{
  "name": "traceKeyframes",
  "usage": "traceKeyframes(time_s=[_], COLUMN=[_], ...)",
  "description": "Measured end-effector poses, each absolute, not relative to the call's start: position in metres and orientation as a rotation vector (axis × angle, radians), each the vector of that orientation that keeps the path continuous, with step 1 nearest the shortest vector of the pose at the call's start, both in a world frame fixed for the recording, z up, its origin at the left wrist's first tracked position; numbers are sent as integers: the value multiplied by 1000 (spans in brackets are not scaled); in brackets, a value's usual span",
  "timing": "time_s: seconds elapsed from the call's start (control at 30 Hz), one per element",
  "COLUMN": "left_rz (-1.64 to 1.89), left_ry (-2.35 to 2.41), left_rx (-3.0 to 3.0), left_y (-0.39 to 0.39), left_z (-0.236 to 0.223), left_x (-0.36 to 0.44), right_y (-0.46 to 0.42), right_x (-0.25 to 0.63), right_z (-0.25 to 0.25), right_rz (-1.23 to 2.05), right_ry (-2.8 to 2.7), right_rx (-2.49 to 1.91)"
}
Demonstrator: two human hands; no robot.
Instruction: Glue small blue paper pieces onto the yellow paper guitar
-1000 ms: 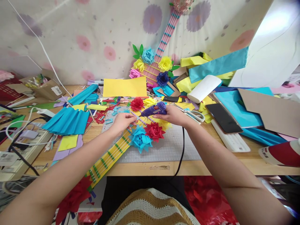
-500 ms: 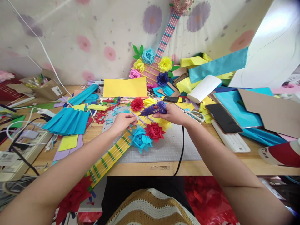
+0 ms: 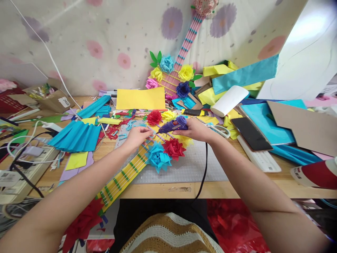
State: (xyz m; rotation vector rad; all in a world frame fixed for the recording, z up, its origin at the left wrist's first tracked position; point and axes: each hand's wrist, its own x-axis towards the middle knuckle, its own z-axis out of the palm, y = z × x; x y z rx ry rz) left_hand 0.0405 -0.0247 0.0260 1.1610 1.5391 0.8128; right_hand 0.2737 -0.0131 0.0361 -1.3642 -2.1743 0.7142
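Note:
My right hand (image 3: 198,130) is wrapped round a purple glue gun (image 3: 174,124), its nozzle aimed left at the body of a yellow paper guitar (image 3: 125,174). My left hand (image 3: 137,135) pinches a thin stick or string end on that guitar, just left of the nozzle. A blue paper flower (image 3: 158,156) and a red paper flower (image 3: 173,148) sit on the guitar below my hands. Another red flower (image 3: 154,117) and a yellow one (image 3: 168,115) lie just beyond. The gun's black cord (image 3: 204,168) drops over the table's front edge.
A pink paper guitar (image 3: 181,52) with flowers leans on the wall. A folded blue paper fan (image 3: 75,136), a yellow sheet (image 3: 140,98), scissors (image 3: 218,129), a phone (image 3: 250,133), a white roll (image 3: 229,99) and a power strip (image 3: 23,168) crowd the wooden table (image 3: 237,184).
The glue gun's nozzle has edged slightly down and toward my left hand's fingers. Both hands otherwise stay in place.

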Motion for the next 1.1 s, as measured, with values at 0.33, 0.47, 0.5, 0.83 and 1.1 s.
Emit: traceKeyframes(time_s=[0.33, 0.47, 0.5, 0.83, 1.1], left_rz=[944, 994, 1004, 1067, 1045], left_ry=[1535, 1566, 1573, 1498, 1492], left_rx=[1114, 1081, 1075, 1202, 1139], left_y=[-21, -21, -21, -20, -20], left_z=[22, 29, 32, 33, 30], left_x=[34, 27, 26, 5, 6], right_y=[-15, -12, -11, -6, -13], right_x=[313, 338, 342, 336, 322], right_z=[27, 5, -3, -58, 1], right_rz=[763, 583, 529, 452, -42], right_ry=[-1787, -1365, -1321, -1532, -1568], right_rx=[-1395, -1657, -1735, -2096, -1558])
